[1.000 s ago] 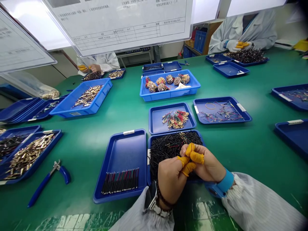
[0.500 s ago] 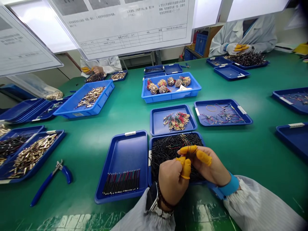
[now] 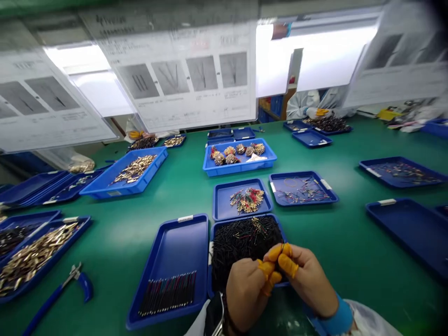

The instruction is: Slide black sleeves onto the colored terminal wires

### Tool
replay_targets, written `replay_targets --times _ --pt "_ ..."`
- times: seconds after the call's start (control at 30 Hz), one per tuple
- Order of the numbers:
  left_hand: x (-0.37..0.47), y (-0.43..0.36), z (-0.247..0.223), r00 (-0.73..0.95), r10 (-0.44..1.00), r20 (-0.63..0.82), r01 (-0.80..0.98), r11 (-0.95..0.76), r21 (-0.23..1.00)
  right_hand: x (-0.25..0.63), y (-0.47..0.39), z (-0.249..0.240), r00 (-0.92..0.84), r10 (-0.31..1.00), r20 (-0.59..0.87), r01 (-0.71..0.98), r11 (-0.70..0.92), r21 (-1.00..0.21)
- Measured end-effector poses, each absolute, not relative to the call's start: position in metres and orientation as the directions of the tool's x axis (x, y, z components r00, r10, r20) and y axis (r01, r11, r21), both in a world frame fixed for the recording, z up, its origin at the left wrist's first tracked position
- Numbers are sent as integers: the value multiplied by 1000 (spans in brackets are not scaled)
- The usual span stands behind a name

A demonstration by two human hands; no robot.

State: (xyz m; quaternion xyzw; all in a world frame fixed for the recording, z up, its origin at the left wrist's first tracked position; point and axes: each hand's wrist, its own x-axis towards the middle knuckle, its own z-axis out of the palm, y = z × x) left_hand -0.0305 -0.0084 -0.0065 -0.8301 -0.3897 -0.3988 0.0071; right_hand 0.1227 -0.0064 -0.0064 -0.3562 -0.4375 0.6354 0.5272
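My left hand (image 3: 245, 289) and my right hand (image 3: 310, 277) meet over the near right corner of a blue tray of short black tubes (image 3: 231, 249). Yellow finger cots cover the fingertips of both. My right thumb and finger pinch a thin dark wire (image 3: 283, 244), whose end pokes up above them. The left fingertips are pressed together against the right ones, and what they hold is hidden. A few coloured wires (image 3: 259, 226) lie on top of the tubes. To the left, a row of black-sleeved wires (image 3: 168, 294) lies side by side in a long blue tray (image 3: 182, 238).
Beyond the tubes stand a tray of bundled wires with gold ends (image 3: 247, 200) and a tray of loose wires (image 3: 303, 189). Blue-handled cutters (image 3: 75, 280) and gold metal parts (image 3: 38, 256) are at left. Instruction sheets (image 3: 182, 70) hang ahead. Co-workers' gloved hands (image 3: 320, 112) show at the back.
My view has tilted up, so the sheets' pictures show and the trays sit lower in the frame. Both hands remain pinched together, now nearer the tube tray's near right corner.
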Motion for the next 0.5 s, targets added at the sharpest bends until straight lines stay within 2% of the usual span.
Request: replay_targets --times 0.07,0.23,0.37,0.5 --pt "-24 -12 -6 389 581 714 618 -740 265 129 -21 -3 -166 984 58 -289 8 -957" --pt "-1 -35 -7 435 419 797 598 -796 92 131 -56 0 -43 994 105 -214 93 -972" --pt "-6 -73 -10 323 557 765 772 -622 127 127 -79 -18 87 987 134 -105 142 -984" --pt "-61 -98 -15 131 736 664 948 -288 133 147 -82 -59 261 965 23 -101 51 -994"
